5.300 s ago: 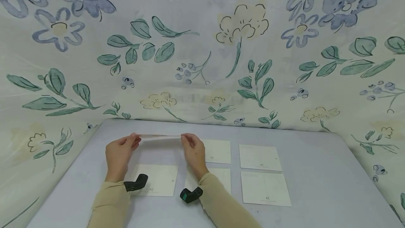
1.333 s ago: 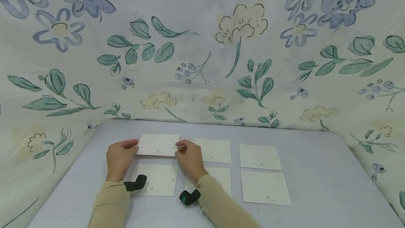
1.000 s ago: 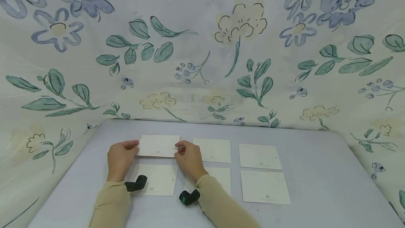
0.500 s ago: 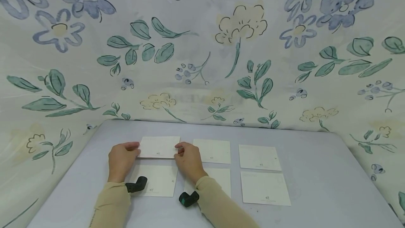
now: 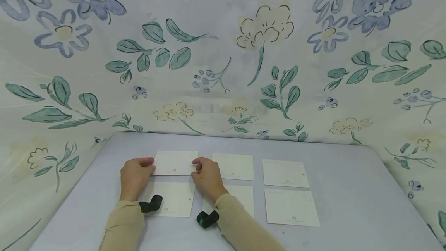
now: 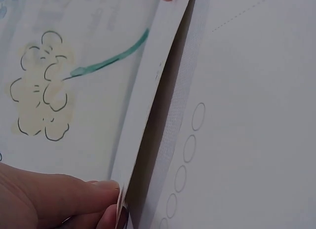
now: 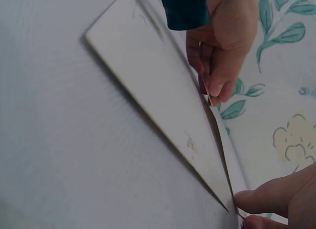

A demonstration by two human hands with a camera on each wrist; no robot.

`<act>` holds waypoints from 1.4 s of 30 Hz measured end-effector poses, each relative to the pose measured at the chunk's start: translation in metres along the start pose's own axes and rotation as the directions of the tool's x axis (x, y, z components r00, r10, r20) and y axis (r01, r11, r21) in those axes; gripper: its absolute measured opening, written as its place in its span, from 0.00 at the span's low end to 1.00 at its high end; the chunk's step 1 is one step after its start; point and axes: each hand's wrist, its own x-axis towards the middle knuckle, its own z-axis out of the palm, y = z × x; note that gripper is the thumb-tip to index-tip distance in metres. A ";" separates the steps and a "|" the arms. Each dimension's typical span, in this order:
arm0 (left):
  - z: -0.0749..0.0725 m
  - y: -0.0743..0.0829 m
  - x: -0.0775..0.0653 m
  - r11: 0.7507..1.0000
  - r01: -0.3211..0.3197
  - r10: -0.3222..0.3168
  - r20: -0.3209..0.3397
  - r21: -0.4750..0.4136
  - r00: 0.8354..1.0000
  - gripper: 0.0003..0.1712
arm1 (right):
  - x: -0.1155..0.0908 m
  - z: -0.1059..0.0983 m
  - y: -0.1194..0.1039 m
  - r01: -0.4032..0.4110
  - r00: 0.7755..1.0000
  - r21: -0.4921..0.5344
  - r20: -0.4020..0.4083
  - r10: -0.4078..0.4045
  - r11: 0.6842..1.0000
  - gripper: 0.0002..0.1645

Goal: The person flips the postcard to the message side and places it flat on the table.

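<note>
Both hands hold one white postcard (image 5: 175,162) by its opposite short edges, at the back left of the table. My left hand (image 5: 135,177) pinches its left edge between thumb and fingers; my right hand (image 5: 208,175) pinches the right edge. In the left wrist view the held postcard (image 6: 143,103) stands tilted, its near edge raised with a dark gap beneath. Just in front lies another postcard (image 5: 174,200), partly covered by the left wrist's black camera. Printed circles run along this lying postcard (image 6: 247,115) in the left wrist view.
Right of the held one lie a back-row postcard (image 5: 235,165) and a front-row postcard (image 5: 244,196), the latter partly under the right forearm. Farther right are an upper postcard (image 5: 285,172) and a lower postcard (image 5: 292,207). A floral cloth (image 5: 223,69) hangs behind the pale table (image 5: 355,189).
Several seconds ago the held postcard was up, seen nearly edge-on. Since then its face has tipped into view and, over the last second, it has sunk slightly toward the near side with both hands.
</note>
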 end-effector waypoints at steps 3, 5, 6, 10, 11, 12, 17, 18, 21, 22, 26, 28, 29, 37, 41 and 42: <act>0.000 0.000 -0.001 1.000 -0.007 0.007 -0.001 0.004 1.000 0.16 | 0.000 0.001 0.000 -0.006 1.000 -0.022 0.011 0.006 1.000 0.15; -0.001 0.001 -0.001 1.000 -0.014 0.014 -0.002 0.006 1.000 0.16 | 0.000 0.001 0.000 -0.008 1.000 -0.029 0.019 0.009 1.000 0.16; -0.001 0.001 -0.002 1.000 -0.015 0.015 -0.002 0.005 1.000 0.16 | 0.000 0.000 0.000 -0.007 1.000 -0.032 0.022 0.008 0.999 0.16; -0.002 0.003 -0.003 1.000 -0.016 0.016 0.005 0.008 1.000 0.16 | 0.000 -0.001 -0.001 -0.006 0.999 -0.035 0.036 0.008 0.999 0.16; -0.002 0.004 -0.003 1.000 -0.017 0.017 0.006 0.011 1.000 0.17 | 0.000 -0.001 -0.001 -0.003 0.999 -0.036 0.037 0.004 0.999 0.16; -0.003 0.004 -0.003 1.000 -0.018 0.018 0.007 0.013 1.000 0.17 | 0.000 -0.001 -0.001 -0.003 0.999 -0.038 0.039 0.004 0.999 0.16; -0.003 0.004 -0.005 0.999 -0.031 0.031 0.005 0.016 1.000 0.16 | 0.000 0.000 0.000 -0.006 0.999 -0.038 0.039 0.007 0.999 0.17; -0.003 0.004 -0.005 0.999 -0.030 0.030 0.007 0.013 1.000 0.16 | 0.000 0.000 0.000 -0.009 0.999 -0.038 0.040 0.011 0.999 0.17; -0.003 0.004 -0.005 1.000 -0.023 0.023 0.016 0.006 1.000 0.17 | -0.001 0.000 0.000 -0.016 0.999 -0.037 0.040 0.018 0.999 0.17; -0.003 0.004 -0.005 1.000 -0.021 0.021 0.016 0.005 1.000 0.17 | -0.001 0.001 0.000 -0.015 0.999 -0.036 0.038 0.017 0.999 0.17; -0.003 0.003 -0.004 1.000 -0.026 0.025 0.011 0.009 1.000 0.17 | -0.002 0.001 0.000 -0.002 1.000 -0.012 0.015 0.002 1.000 0.16; -0.004 0.004 -0.004 1.000 -0.026 0.026 0.007 0.014 1.000 0.17 | -0.002 0.000 0.000 0.008 1.000 0.000 -0.005 -0.008 1.000 0.16; -0.003 0.004 -0.003 1.000 -0.023 0.023 0.008 0.016 1.000 0.17 | -0.002 -0.001 0.000 0.012 1.000 0.003 -0.014 -0.012 1.000 0.16; -0.006 0.010 -0.001 1.000 0.013 -0.013 0.023 0.007 1.000 0.20 | -0.002 -0.008 -0.008 0.020 0.999 0.016 -0.035 -0.019 1.000 0.16; -0.002 0.005 0.007 1.000 0.008 -0.008 0.015 0.008 1.000 0.21 | -0.002 -0.014 -0.014 0.031 0.999 0.023 -0.034 -0.031 0.999 0.16; 0.002 -0.001 0.012 1.000 -0.008 0.008 0.004 0.016 1.000 0.21 | -0.002 -0.015 -0.015 0.035 0.999 0.024 -0.034 -0.034 0.999 0.16</act>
